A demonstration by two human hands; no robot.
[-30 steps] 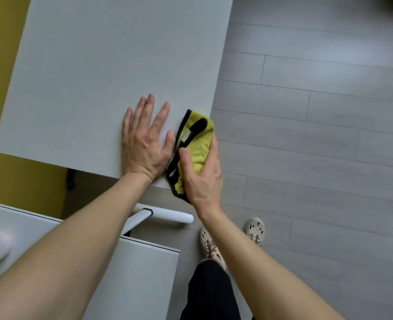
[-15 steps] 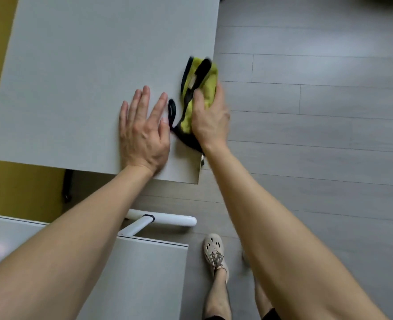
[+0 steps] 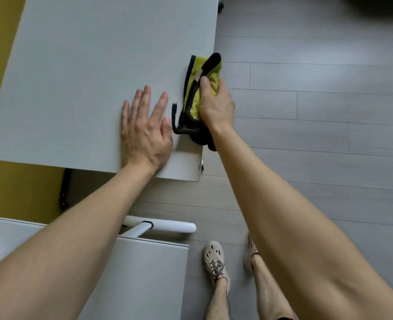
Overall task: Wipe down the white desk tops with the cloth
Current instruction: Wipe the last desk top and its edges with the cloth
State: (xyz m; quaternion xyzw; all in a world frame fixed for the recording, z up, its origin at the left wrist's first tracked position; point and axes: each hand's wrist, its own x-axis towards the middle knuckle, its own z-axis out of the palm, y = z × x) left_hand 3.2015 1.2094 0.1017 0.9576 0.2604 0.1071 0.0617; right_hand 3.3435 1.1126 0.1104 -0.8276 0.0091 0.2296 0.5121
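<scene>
Cloth [image 3: 192, 106] under R grip [image 3: 216, 105] at desk [image 3: 98, 65] edge; L grip [image 3: 144, 132] flat beside.

Fuzzy yellow-green cloth [image 3: 210, 76] with black trim lies on a smooth, matt white desk top [image 3: 94, 65].

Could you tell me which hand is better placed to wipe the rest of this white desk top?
Right hand: it grips the yellow-green, black-trimmed cloth on the white desk top; the left hand rests flat, empty.
</scene>
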